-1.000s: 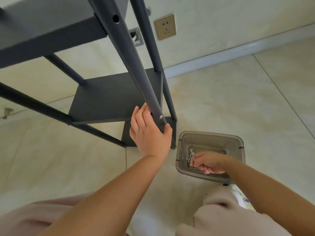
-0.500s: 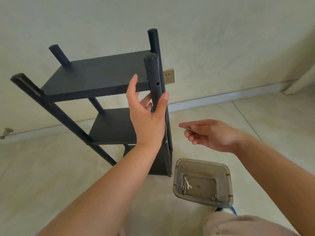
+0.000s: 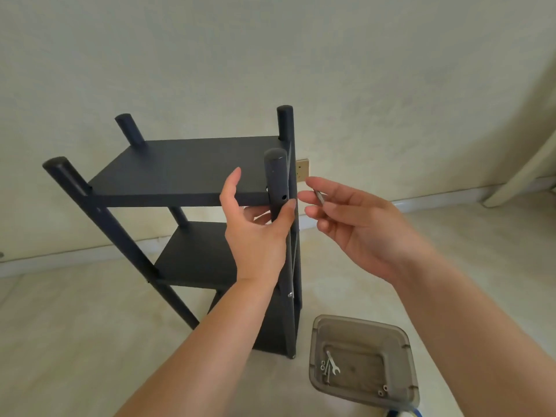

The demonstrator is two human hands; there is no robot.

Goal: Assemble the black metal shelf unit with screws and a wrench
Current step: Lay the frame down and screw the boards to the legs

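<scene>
The black metal shelf unit [image 3: 186, 170] stands upright on the floor with its top shelf just below the four post tops. My left hand [image 3: 255, 233] grips the near right post [image 3: 276, 176] below an empty screw hole, thumb on the right side. Beside that post, my right hand [image 3: 355, 227] pinches a small silver screw [image 3: 319, 196] between thumb and fingers, a short way right of the hole. A small wrench [image 3: 333, 362] lies in the tray on the floor.
A grey translucent plastic tray [image 3: 400, 344] sits on the tiled floor at the lower right, holding the wrench and several screws and washers. A wall socket [image 3: 302, 170] is behind the shelf unit. The wall and skirting run close behind.
My right hand left the tray with a screw and rose to the top of the near right post. My left hand slid up the post from the lower joint. The view tilted up.
</scene>
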